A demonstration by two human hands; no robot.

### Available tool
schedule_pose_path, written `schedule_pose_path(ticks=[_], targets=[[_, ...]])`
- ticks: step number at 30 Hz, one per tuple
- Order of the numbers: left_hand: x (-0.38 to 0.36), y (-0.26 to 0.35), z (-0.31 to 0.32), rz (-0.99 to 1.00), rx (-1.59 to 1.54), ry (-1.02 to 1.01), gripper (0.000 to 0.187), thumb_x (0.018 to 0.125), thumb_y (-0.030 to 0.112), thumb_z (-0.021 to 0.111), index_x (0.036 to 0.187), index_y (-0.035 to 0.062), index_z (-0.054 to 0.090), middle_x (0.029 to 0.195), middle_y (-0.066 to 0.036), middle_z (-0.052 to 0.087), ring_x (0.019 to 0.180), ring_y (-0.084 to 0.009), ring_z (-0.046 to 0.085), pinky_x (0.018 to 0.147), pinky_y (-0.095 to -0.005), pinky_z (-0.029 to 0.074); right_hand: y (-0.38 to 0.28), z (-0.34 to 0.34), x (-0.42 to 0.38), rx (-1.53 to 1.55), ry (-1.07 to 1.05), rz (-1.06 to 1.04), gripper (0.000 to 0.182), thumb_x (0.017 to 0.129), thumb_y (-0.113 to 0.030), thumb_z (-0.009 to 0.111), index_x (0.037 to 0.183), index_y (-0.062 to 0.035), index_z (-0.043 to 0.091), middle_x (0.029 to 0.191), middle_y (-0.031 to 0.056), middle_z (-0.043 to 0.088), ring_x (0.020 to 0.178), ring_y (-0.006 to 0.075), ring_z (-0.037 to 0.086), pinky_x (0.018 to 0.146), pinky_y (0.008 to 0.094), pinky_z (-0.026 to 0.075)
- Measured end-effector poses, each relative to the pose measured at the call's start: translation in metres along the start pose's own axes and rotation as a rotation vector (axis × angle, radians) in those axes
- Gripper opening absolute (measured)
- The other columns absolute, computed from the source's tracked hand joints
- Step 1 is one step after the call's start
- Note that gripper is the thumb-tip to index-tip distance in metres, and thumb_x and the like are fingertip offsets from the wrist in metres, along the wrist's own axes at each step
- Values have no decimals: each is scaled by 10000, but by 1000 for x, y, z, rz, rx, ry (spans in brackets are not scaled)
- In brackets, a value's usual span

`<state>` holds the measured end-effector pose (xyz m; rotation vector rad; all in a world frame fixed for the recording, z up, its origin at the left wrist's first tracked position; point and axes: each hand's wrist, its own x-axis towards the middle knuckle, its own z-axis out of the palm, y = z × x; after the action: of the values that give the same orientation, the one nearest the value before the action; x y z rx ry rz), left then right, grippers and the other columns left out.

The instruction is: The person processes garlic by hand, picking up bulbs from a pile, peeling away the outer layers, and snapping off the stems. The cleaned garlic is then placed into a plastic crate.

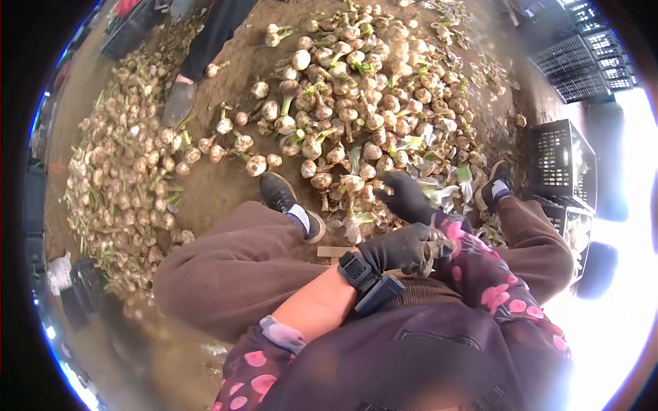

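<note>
My left hand [401, 249], in a dark glove with a black device strapped at the wrist, is above my lap. Its fingers are curled against the patterned right sleeve [466, 240]; what they close on, if anything, is hidden by the muddy fingertips. Beyond it, my right hand [406, 198], also dark-gloved, reaches over the near edge of a heap of garlic bulbs [373, 120]. Its thumb and fingers are apart, with no bulb visible in it. The closest garlic bulb [351, 183] lies just left of the fingers. Soil and green stem stubs cling to many bulbs.
Another large spread of garlic bulbs [127, 178] covers the ground at left. A co-worker's leg [212, 41] stands between the heaps. Black crates [565, 157] are stacked at right, with more crates [582, 61] behind. Loose papery leaves [445, 192] lie near my right shoe [495, 183].
</note>
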<state>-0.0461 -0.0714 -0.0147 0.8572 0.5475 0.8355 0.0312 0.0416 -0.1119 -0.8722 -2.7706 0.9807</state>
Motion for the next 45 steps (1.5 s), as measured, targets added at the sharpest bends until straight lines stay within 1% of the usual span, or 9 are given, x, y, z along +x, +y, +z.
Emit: schedule_pose_path(ticks=[2,5,8,15,18,20,25,30,45], targets=[[17,-51,-16,4,184,-66,252,921,189,547,1106,21,579,994,-63,613,839,-127,580,704,-264,459,-16,28,28,84,-160,-227,400,745,-86,619,1140,-130,574,1262,139,513,1109,331,533,925,396,455],[35,-99,-28,412,-1048,-66,231,918,169,541,1074,9,599,959,-54,620,854,-127,585,737,-270,472,6,81,42,-217,-281,-273,406,734,-63,612,1131,-137,580,1285,139,484,1116,326,529,902,395,466],[-9,0,-13,33,254,572,226,884,70,497,1077,-9,582,975,-54,621,858,-128,596,794,-269,489,34,87,65,169,-190,-91,398,734,-74,637,1120,-114,549,1005,150,614,917,349,584,784,408,481],[10,-39,-58,175,139,1210,304,928,368,530,888,74,599,627,-3,526,442,-85,478,395,-222,400,-11,-65,26,698,-21,424,301,872,-223,637,1107,-48,567,677,21,587,590,95,525,539,261,445],[9,-10,-42,228,37,1077,224,933,304,541,921,87,595,704,22,546,495,-56,478,432,-211,391,-30,-87,-17,441,111,-40,470,800,-153,720,1205,-20,522,902,95,615,745,139,578,685,274,490],[10,-13,-44,348,127,1049,215,937,200,534,1041,30,614,851,-1,615,734,-61,522,660,-219,436,-39,-89,-42,630,143,-2,542,769,-124,745,1239,-22,496,1001,117,602,861,162,578,764,287,480],[5,-16,-44,376,-115,886,215,946,223,524,1002,43,625,856,-1,597,738,-56,506,649,-214,424,-51,-109,-62,543,229,-52,668,698,-88,783,1279,-40,456,1218,151,534,1149,233,509,961,341,411],[-5,3,-33,149,101,934,201,945,305,518,859,143,599,652,43,540,501,-56,421,441,-218,323,-69,-115,-73,120,388,-229,666,652,-172,796,1226,-39,485,1208,208,514,1156,390,474,988,406,395],[5,6,-29,358,-295,752,245,932,174,475,1083,17,587,963,-64,637,828,-154,611,745,-294,497,-64,-114,-72,121,468,-303,571,726,-116,738,1224,-24,475,1210,182,508,1104,319,528,923,381,447]])
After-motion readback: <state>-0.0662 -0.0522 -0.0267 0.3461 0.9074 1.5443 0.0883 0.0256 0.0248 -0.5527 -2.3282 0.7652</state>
